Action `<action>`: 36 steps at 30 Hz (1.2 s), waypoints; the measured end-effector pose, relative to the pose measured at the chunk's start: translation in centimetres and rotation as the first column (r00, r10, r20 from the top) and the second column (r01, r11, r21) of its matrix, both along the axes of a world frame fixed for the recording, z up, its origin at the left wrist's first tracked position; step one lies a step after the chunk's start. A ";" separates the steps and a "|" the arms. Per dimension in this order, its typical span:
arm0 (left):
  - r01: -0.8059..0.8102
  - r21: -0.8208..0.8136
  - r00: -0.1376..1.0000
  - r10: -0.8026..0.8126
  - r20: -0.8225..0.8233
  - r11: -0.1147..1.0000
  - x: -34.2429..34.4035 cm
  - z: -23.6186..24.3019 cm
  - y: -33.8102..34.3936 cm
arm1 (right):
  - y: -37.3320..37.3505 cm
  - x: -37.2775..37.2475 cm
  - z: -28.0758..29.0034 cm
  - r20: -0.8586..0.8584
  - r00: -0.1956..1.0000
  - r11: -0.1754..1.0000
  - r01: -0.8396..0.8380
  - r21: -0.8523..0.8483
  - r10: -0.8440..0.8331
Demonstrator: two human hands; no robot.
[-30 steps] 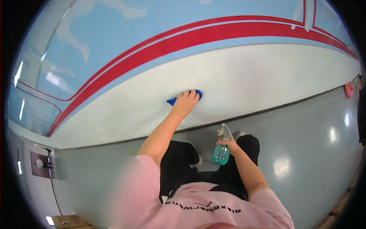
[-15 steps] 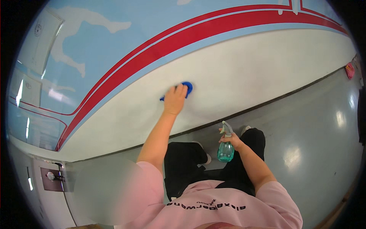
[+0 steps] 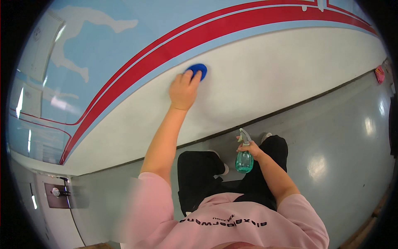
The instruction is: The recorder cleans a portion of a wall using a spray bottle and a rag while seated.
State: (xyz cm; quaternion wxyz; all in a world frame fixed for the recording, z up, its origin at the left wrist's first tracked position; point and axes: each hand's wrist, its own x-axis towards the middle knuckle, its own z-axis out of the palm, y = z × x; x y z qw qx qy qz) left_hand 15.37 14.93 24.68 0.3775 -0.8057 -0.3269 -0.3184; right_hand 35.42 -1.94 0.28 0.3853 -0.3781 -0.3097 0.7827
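My left hand (image 3: pixel 183 91) presses a blue cloth (image 3: pixel 200 69) flat on the white lower part of the wall (image 3: pixel 265 79), just under the light blue edge of its painted upper part. The fingers cover part of the cloth. Lower down, in front of my right knee, my right hand (image 3: pixel 253 150) grips a spray bottle (image 3: pixel 244 162) by its neck. The bottle is upright, with a clear green body and a pale trigger head.
Red stripes (image 3: pixel 199 39) and white figures run across the glossy blue upper wall. A dark strip (image 3: pixel 282 111) marks the wall's foot, beside the shiny grey floor (image 3: pixel 331 137). At far right lies a pink item (image 3: pixel 379 74). A person (image 3: pixel 56 191) shows far off at left.
My left hand has slid the blue cloth up the wall, toward the light blue edge. The spray bottle in my right hand has barely moved.
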 end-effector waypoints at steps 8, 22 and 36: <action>-0.207 -0.465 0.934 0.032 -0.357 0.861 -1.0 -13.3 -2.0 | -0.1 -0.2 -0.5 0.039 0.999 1.000 -0.004 -0.011 0.004; -0.069 0.014 0.996 0.068 0.051 0.998 4.3 -0.5 0.4 | 0.1 0.3 -0.5 -0.004 1.000 1.000 -0.019 0.015 0.019; -0.022 -0.249 0.981 -0.027 -0.191 0.968 8.3 -3.4 0.6 | -0.2 0.4 -0.4 -0.029 0.999 0.999 -0.027 -0.018 0.027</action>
